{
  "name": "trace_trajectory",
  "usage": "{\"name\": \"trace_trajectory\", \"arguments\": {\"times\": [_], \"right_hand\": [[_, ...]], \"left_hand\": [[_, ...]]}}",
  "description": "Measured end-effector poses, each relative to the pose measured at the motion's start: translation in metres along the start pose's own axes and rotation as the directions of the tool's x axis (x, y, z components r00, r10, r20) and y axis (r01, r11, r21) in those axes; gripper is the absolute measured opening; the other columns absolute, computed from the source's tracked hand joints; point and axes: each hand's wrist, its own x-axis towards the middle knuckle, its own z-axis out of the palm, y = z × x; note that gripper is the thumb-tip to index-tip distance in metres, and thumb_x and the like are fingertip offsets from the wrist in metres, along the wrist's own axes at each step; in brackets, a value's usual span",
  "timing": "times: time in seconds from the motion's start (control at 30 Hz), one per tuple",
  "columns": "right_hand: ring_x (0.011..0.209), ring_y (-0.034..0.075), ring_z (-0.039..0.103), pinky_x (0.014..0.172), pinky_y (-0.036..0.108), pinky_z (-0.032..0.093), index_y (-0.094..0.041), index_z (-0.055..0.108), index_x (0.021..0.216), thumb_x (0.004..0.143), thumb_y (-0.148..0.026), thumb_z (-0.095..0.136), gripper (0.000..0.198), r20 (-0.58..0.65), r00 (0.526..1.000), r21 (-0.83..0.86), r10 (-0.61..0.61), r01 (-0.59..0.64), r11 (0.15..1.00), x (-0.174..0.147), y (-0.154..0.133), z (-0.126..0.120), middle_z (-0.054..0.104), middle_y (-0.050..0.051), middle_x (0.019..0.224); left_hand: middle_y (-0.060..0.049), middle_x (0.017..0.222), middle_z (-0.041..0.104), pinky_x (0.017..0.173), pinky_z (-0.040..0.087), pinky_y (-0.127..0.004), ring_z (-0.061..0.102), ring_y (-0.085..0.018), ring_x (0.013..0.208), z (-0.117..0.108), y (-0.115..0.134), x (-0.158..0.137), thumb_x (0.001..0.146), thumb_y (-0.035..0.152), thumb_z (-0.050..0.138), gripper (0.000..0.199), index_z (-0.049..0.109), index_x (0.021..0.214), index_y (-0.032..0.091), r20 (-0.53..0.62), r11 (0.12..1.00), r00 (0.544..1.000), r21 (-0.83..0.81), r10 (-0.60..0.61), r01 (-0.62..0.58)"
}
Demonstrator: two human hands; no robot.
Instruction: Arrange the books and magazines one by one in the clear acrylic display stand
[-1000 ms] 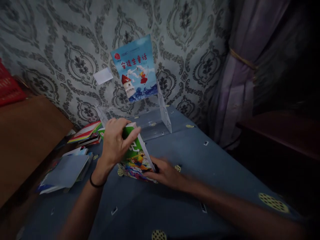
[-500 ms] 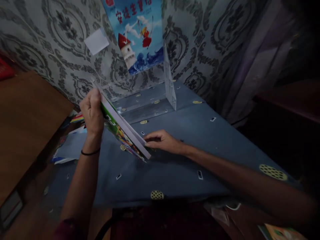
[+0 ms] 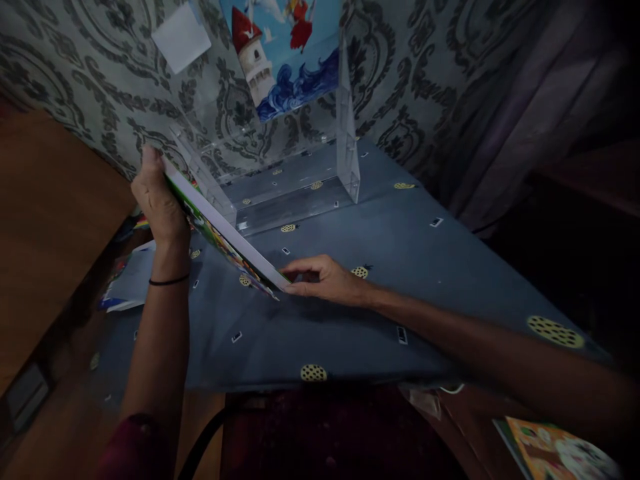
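A thin picture book with a green, colourful cover is held tilted above the table, its white page edges facing up. My left hand grips its upper left end, the thumb on top and the other fingers hidden behind. At the lower right end, my right hand pinches the book's corner between thumb and fingers. Behind the book stands a clear acrylic rack. A blue picture book with a tower and waves on its cover rests upright in the rack's upper part.
The table wears a blue cloth with pineapple prints. Several books or papers lie at its left side. A white card is on the patterned wall. A wooden cabinet stands left; another book lies low at the right.
The held book has swung left and lies at a flatter slant, its pages closed together. My left hand has moved left with it. The view has tipped down slightly.
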Motion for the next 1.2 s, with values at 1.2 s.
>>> {"name": "trace_trajectory", "arguments": {"times": [1.2], "right_hand": [[0.092,0.021,0.072,0.068,0.031,0.058,-0.016,0.072,0.111,0.086,-0.074,0.062,0.063,0.274,0.959,0.434,0.075,-0.193,0.880,0.000,0.002,-0.009,0.077,0.011,0.100]], "left_hand": [[0.002,0.055,0.039,0.066,0.036,-0.027,0.055,-0.018,0.069,0.040,0.028,-0.003,0.095,0.053,0.059,0.053,0.046,0.054,0.021,0.451,0.885,0.893,0.420,-0.014,-0.198]]}}
